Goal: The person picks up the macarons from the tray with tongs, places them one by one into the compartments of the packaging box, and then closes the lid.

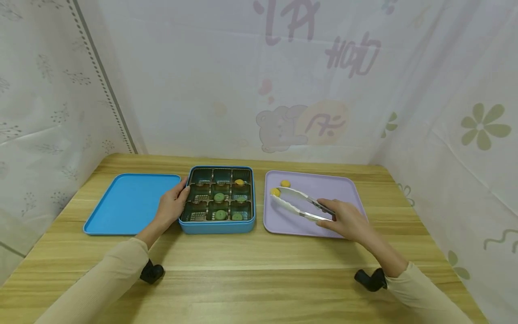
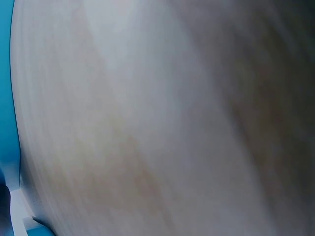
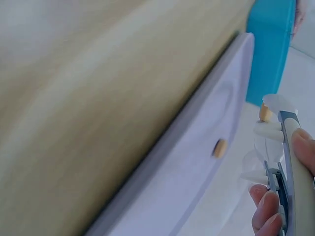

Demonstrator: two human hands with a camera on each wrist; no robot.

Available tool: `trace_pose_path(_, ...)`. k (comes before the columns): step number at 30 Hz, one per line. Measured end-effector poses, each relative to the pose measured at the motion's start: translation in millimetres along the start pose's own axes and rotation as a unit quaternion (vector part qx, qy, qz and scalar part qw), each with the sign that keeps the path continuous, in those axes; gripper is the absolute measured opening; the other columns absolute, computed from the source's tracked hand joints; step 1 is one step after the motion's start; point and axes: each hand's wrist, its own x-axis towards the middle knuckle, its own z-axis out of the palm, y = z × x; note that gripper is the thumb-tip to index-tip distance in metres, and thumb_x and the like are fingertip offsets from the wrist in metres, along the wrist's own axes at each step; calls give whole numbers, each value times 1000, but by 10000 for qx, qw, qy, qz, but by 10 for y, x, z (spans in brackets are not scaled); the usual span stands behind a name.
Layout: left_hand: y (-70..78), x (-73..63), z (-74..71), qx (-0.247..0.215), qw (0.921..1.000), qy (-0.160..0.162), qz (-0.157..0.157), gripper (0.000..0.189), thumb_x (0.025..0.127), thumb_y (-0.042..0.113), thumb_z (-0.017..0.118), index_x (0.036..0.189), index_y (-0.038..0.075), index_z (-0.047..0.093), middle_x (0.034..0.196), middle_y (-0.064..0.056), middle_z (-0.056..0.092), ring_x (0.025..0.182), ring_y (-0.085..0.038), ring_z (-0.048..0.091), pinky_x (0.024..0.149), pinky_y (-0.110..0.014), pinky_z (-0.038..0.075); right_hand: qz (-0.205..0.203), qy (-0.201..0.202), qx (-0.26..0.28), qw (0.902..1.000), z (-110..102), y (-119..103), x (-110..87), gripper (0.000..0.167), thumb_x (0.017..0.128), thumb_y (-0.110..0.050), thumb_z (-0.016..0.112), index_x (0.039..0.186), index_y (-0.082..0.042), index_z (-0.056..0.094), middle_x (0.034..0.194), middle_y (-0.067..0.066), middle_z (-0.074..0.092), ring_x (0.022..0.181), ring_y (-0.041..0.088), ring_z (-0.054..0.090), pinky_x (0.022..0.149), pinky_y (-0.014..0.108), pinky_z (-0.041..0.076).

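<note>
A small, rounded yellow piece (image 1: 275,192) is at the wavy, pale tips of your slim metal tongs (image 1: 309,216), over the left part of the smooth lilac tray (image 1: 323,184) with its raised rim. A second yellow piece (image 1: 285,183) lies just beyond, on the tray. Your right hand (image 1: 344,218) is clamped round the tongs, thumb opposite curled fingers, their arms slightly apart. Left of the tray, your blue box (image 1: 218,228) holds a glossy, brownish plastic insert (image 1: 201,186) of nine square compartments: one yellow piece (image 1: 239,182) back right, round green pieces (image 1: 220,215) in the middle and front rows. Your left hand (image 1: 171,204), fingers extended, touches the box's left side. Beyond it lies a flat blue tray (image 1: 129,202) on the wood-grained table (image 1: 243,283).
</note>
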Motion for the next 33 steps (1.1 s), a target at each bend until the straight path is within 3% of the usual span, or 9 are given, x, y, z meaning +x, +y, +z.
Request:
trace_pose_path(6, -7, 12, 15, -13, 10000, -40, -50, 52, 104, 30, 32, 150, 7, 22, 149, -22, 28, 135, -41, 30, 104, -55, 34, -255, 163, 112, 9995, 63, -230, 364, 55, 78, -22, 78, 123, 3, 60, 73, 5, 59, 52, 5, 40, 46, 21, 34)
trace_pose_path(10, -18, 18, 26, 14, 10000, -4, -30, 52, 104, 31, 31, 150, 7, 23, 149, -23, 29, 133, -41, 34, 100, -53, 38, -422, 195, 59, 9989, 105, -388, 618, 55, 78, -23, 78, 124, 2, 60, 80, 8, 64, 55, 8, 44, 50, 23, 37)
trace_pose_path(12, -23, 18, 34, 32, 10000, -16, -31, 53, 104, 33, 30, 150, 8, 22, 139, -28, 42, 114, -43, 51, 87, -52, 43, -463, 173, 13, 9988, 135, -459, 737, 55, 78, -24, 77, 124, 2, 59, 83, 8, 65, 59, 10, 46, 53, 25, 40)
trace_pose_path(14, -26, 14, 37, 59, 10000, 1, -10, 53, 104, 32, 30, 150, 7, 23, 138, -28, 43, 112, -44, 51, 86, -52, 43, -498, 135, -32, 9987, 169, -524, 842, 54, 78, -24, 77, 123, 1, 60, 85, 7, 66, 62, 11, 48, 56, 26, 42)
trace_pose_path(17, -25, 10, 36, 29, 10000, -17, -32, 52, 104, 32, 30, 150, 8, 23, 139, -28, 43, 117, -44, 49, 93, -54, 42, -554, 82, -128, 9983, 229, -595, 970, 46, 78, -25, 77, 116, -2, 63, 80, 5, 64, 64, 13, 48, 58, 28, 41)
trace_pose_path(19, -21, 9, 27, 5, 10000, -3, -25, 52, 104, 31, 31, 150, 7, 23, 149, -23, 29, 134, -42, 31, 104, -55, 34, -577, 51, -163, 9982, 272, -630, 1040, 38, 78, -24, 78, 107, -5, 64, 76, 3, 61, 63, 13, 47, 56, 28, 39)
trace_pose_path(22, -15, 12, 17, -19, 10000, -33, -52, 52, 104, 30, 32, 150, 7, 23, 150, -23, 27, 136, -41, 29, 104, -55, 33, -567, -8, -199, 9982, 331, -672, 1124, 33, 78, -23, 78, 102, -6, 64, 74, 3, 59, 63, 13, 46, 56, 28, 38)
trace_pose_path(27, -15, 16, 8, -4, 10000, -26, -36, 51, 104, 29, 32, 150, 6, 23, 148, -23, 29, 135, -42, 30, 105, -55, 33, -506, -104, -255, 9983, 392, -737, 1219, 49, 78, -25, 77, 119, 0, 62, 79, 2, 62, 67, 14, 50, 60, 30, 43)
trace_pose_path(33, -22, 20, 1, 14, 10000, 12, 13, 51, 104, 29, 33, 149, 6, 24, 148, -23, 30, 135, -42, 30, 105, -55, 32, -409, -143, -275, 9987, 405, -781, 1271, 54, 79, -27, 76, 124, 0, 60, 94, 10, 69, 76, 19, 58, 68, 37, 49)
